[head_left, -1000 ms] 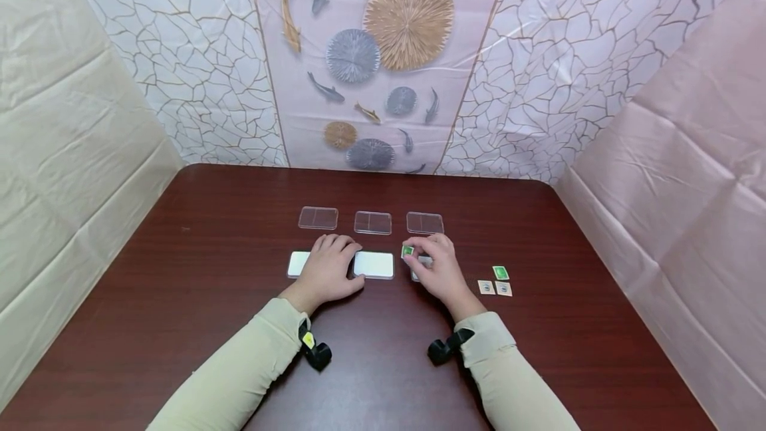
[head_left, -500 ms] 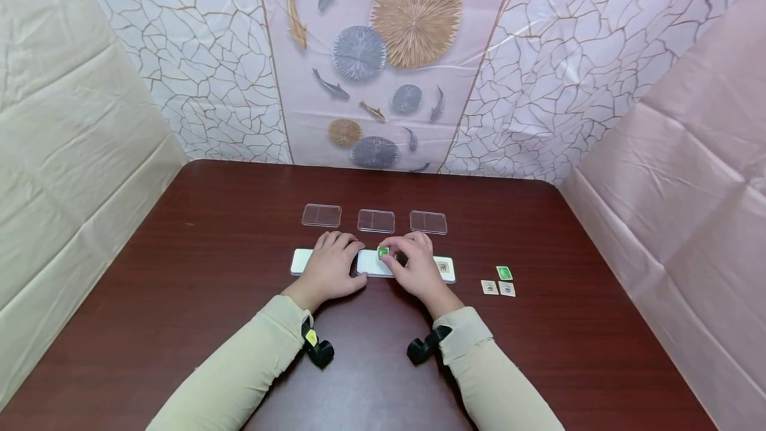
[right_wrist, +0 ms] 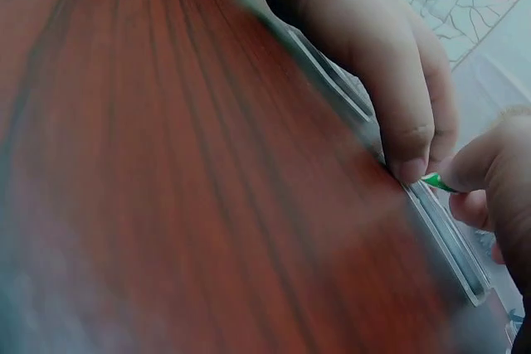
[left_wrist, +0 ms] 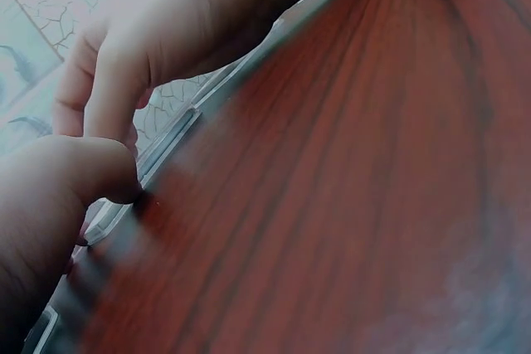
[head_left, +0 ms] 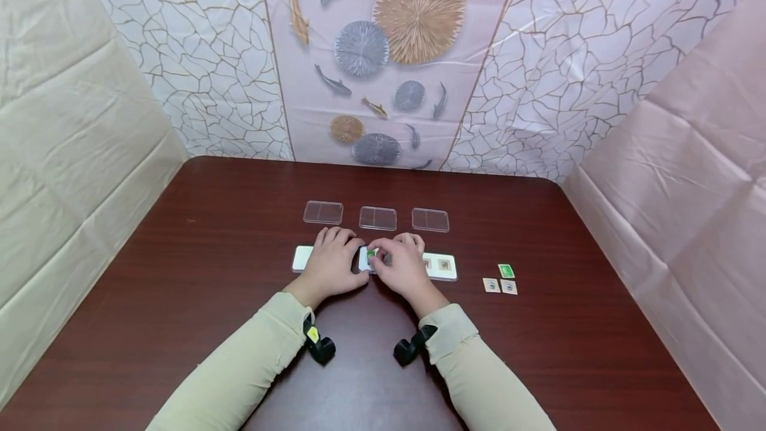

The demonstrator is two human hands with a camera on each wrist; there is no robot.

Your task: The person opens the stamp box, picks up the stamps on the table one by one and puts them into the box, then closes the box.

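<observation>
In the head view, my left hand (head_left: 330,263) holds the left end of the middle white-backed plastic case (head_left: 362,259), thumb at its near edge and fingers at its far edge. Between thumb and forefinger, my right hand (head_left: 402,268) pinches a small green stamp (head_left: 371,253) over this case, and covers its right part. The right wrist view shows the green stamp (right_wrist: 433,180) tilted, close to the left thumb (right_wrist: 406,151). To the right lies a case (head_left: 443,277) bearing brownish stamps. A white case (head_left: 302,258) at left is partly hidden by my left hand.
Behind the cases stand three clear lids in a row: left lid (head_left: 323,212), middle lid (head_left: 378,218) and right lid (head_left: 430,219). Farther right lie another green stamp (head_left: 506,271) and two pale stamps (head_left: 500,286). Patterned cloth (head_left: 383,85) hangs behind the brown table (head_left: 209,271).
My right hand has moved left with the green stamp, from over the right case to over the middle one, uncovering the brownish stamps. The left hand keeps its place.
</observation>
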